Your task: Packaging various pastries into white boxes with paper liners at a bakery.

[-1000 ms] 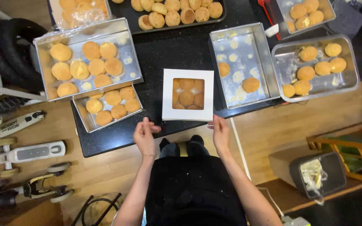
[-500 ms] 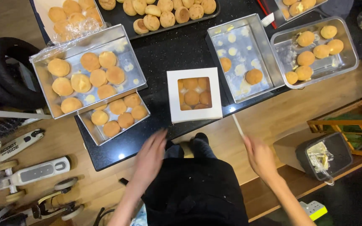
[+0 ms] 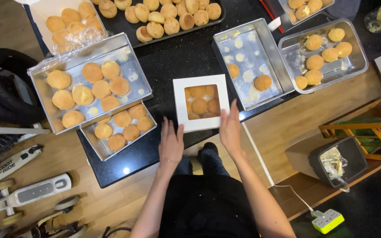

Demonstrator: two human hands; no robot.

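A white square box [image 3: 201,122] with a clear window lies on the black countertop [image 3: 181,57]; several golden buns show through the window. My left hand [image 3: 171,143] lies flat, fingers spread, at the box's lower left corner. At the box's right edge is my right hand [image 3: 230,128], open and touching it. Neither hand grips anything.
Metal trays of buns sit left [image 3: 124,86] and lower left [image 3: 106,152]; a nearly empty tray [image 3: 225,44] and another with several buns [image 3: 358,61] sit right. A dark baking sheet of buns [image 3: 168,33] lies behind. A bin [image 3: 331,161] and a power strip [image 3: 327,220] are on the floor.
Both hands dropped away from the box half a second ago and have come back up to its lower left corner and right edge. The box has not visibly moved on the counter.
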